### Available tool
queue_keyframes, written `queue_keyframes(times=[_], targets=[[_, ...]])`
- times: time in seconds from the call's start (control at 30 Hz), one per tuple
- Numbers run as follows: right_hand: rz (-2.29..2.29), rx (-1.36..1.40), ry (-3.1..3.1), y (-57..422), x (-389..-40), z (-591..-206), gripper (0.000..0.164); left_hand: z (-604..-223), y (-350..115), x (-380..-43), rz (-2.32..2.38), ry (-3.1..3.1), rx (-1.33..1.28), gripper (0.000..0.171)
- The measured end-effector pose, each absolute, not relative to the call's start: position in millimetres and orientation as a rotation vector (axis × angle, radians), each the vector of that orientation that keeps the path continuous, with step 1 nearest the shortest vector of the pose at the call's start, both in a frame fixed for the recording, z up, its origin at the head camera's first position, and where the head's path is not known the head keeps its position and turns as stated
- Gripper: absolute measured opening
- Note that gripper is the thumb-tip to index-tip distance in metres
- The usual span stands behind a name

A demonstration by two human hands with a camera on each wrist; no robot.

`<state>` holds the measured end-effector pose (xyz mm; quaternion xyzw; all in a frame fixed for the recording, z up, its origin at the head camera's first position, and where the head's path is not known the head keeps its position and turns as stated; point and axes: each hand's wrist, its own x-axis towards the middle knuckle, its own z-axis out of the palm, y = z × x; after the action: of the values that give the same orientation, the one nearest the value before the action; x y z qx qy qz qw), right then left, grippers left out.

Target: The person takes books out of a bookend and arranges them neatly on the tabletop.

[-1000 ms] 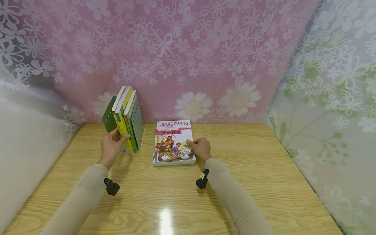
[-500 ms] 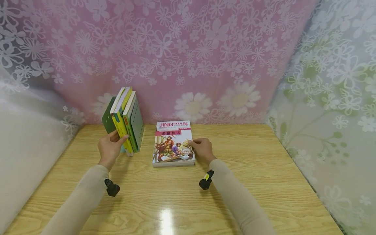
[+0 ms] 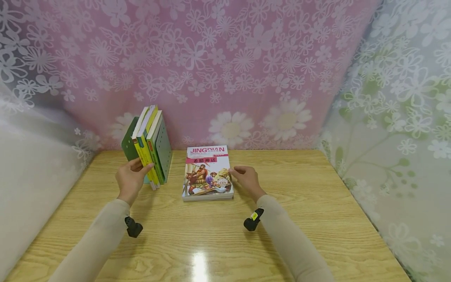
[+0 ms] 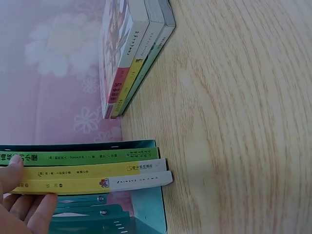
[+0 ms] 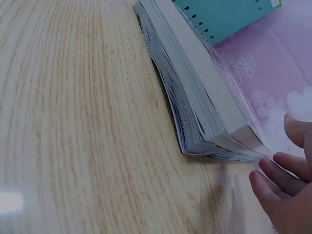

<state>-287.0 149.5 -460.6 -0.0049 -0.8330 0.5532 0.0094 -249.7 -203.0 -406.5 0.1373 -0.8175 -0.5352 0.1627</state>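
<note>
Observed from my remote station, left to right across the desk (image 3: 197,239).

Left hand (image 3: 132,180): thumb and fingers pinch two yellow-spined books (image 4: 85,185) together. My left wrist view has the thumb over the spines, its tip at the border with the neighbouring green-spined book (image 4: 92,157), and the fingers against the opposite side. A black camera (image 3: 134,227) sits at this wrist.

Green bookend (image 3: 131,137): three books upright between its two plates. The green-spined book is next to the right plate; the yellow pair comes left of it, jutting further toward me. A gap shows between the pair and the left plate.

Stack of books (image 3: 207,174): flat on the desk, right of the bookend and well apart from it. Top cover is white, lettered JINGDIAN, with painted figures; below it I note a yellow spine and a green one.

Right hand (image 3: 248,181): thumb spread away from loosely bent fingers, grasping nothing. Fingertips are at the stack's right edge; I cannot tell whether they touch.
</note>
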Motion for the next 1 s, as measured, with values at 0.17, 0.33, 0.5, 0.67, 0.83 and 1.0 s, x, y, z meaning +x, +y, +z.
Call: queue_keyframes(times=[0.17,0.33,0.5,0.67,0.83,1.0], targets=[[1.745,-0.034,-2.602,152,-283,-459,0.047,-408,-204,-247,-1.472,-2.345,0.370,0.051],[1.743,-0.044,-2.605,152,-283,-459,0.046,-409,-205,-243,-1.422,-2.364,0.365,0.048],[1.742,-0.030,-2.602,152,-281,-458,0.045,-408,-206,-236,-1.424,-2.373,0.374,0.043],[1.770,-0.011,-2.596,152,-280,-458,0.046,-407,-207,-228,-1.418,-2.374,0.364,0.040],[1.823,0.006,-2.572,153,-278,-458,0.046,-406,-208,-217,-1.416,-2.364,0.347,0.039],[1.902,0.025,-2.548,153,-276,-455,0.046,-406,-210,-205,-1.420,-2.370,0.307,0.038]])
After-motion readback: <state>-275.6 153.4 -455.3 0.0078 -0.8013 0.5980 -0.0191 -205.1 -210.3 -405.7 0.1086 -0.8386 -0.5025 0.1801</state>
